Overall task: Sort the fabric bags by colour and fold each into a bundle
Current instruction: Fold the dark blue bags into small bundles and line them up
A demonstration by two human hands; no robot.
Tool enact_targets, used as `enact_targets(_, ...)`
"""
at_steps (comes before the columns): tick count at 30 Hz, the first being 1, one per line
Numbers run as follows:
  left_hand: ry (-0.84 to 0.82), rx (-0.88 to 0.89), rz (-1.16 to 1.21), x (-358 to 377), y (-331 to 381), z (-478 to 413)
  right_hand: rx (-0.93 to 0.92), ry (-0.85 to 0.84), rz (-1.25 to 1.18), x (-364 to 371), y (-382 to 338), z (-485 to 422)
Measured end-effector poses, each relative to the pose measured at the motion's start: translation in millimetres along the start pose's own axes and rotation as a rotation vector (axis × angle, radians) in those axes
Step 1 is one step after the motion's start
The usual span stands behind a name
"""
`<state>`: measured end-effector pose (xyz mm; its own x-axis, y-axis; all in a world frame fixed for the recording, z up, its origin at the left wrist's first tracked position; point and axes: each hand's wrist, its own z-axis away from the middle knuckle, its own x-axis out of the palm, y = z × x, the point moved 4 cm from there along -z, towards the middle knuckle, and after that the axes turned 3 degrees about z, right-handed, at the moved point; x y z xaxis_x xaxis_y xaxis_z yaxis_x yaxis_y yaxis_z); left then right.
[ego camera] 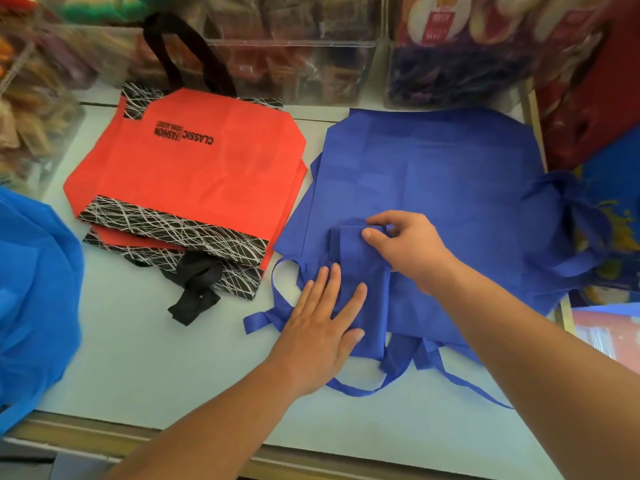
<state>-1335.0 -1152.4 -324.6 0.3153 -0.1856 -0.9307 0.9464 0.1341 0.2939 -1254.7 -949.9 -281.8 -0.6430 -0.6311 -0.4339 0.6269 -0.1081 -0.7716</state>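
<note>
Royal-blue fabric bags (450,174) are lying spread flat in a pile on the right half of the pale tabletop (156,368), their thin blue handle loops (360,389) trailing toward the near edge. On top of the pile, a long narrow folded strip of blue fabric (360,271) is running from near to far. The left hand (318,327) is pressing flat, fingers spread open, on the near end of that strip. The right hand (405,251) is pinching the strip's far end between thumb and forefinger. To the left, well apart from the blue pile, flat red fabric bags with black-and-white scribble-patterned bands (194,174) are sitting stacked, black handles (197,289) spilling out at the near side. A lighter blue fabric bag (31,289) is bulging at the left edge. Clear plastic bins (294,53) are lining the far side.
</note>
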Motion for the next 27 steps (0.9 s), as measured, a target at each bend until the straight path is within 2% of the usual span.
enact_targets(5, 0.004, 0.039, 0.008, -6.2, -7.5, 5.3, -0.064, 0.003, 0.025, 3.5, 2.9, -3.9)
enact_targets(7, 0.004, 0.065, -0.007, -7.1, -13.9, 9.6, -0.236, 0.056, 0.195, 6.7, 5.7, -0.9)
enact_targets(9, 0.007, 0.133, -0.028, -6.5, -19.9, 13.9, -0.484, 0.190, 0.425, 7.8, 8.1, 1.7)
enact_targets(13, 0.004, 0.165, 0.013, -8.9, -25.9, 12.9, -0.828, 0.437, 0.781, 8.5, -11.9, 16.9)
enact_targets(14, 0.001, 0.154, 0.035, -10.6, -25.9, 11.6, -0.946, 0.439, 0.876, 15.5, -17.3, 26.1)
enact_targets(16, -0.001, 0.142, 0.091, -15.3, -25.2, 9.9, -1.059, 0.316, 0.975, 26.7, -15.3, 43.0)
enact_targets(18, -0.018, 0.137, 0.124, -17.2, -23.9, 11.2, -1.011, 0.177, 0.968, 25.8, 3.1, 51.7)
enact_targets(22, -0.053, 0.157, 0.051, -15.2, -20.8, 12.4, -0.694, -0.002, 0.607, 4.4, 24.7, 55.0)
enact_targets(27, -0.017, 0.210, 0.140, -33.6, -22.9, 7.1, -0.449, -0.223, 0.647, 2.2, 15.8, 54.1)
